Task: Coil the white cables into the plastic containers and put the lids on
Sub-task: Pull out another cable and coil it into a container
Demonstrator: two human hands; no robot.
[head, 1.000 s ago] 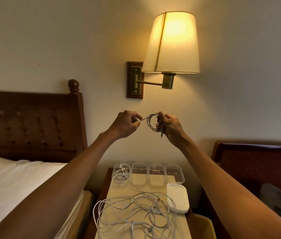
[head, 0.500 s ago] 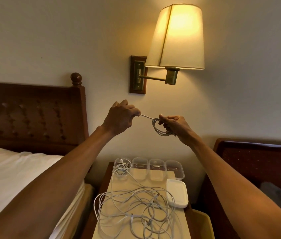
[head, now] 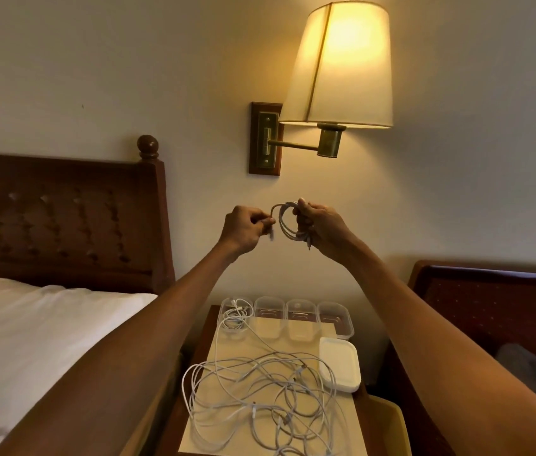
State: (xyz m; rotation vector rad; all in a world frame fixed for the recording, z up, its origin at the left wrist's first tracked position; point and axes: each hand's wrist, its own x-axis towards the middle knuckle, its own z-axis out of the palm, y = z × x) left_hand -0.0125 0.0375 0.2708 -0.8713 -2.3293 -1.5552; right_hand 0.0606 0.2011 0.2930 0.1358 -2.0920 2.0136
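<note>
1 upright coil (head: 283,227) in right hand (head: 321,227)

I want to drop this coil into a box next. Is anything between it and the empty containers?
Nothing visible does. The coil, held by left hand and right hand, hangs in open air; three containers below stand open, apparently empty. The loose cable tangle lies nearer you.

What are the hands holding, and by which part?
A white cable: right hand grips the coiled loops, left hand pinches the loose end.
</note>
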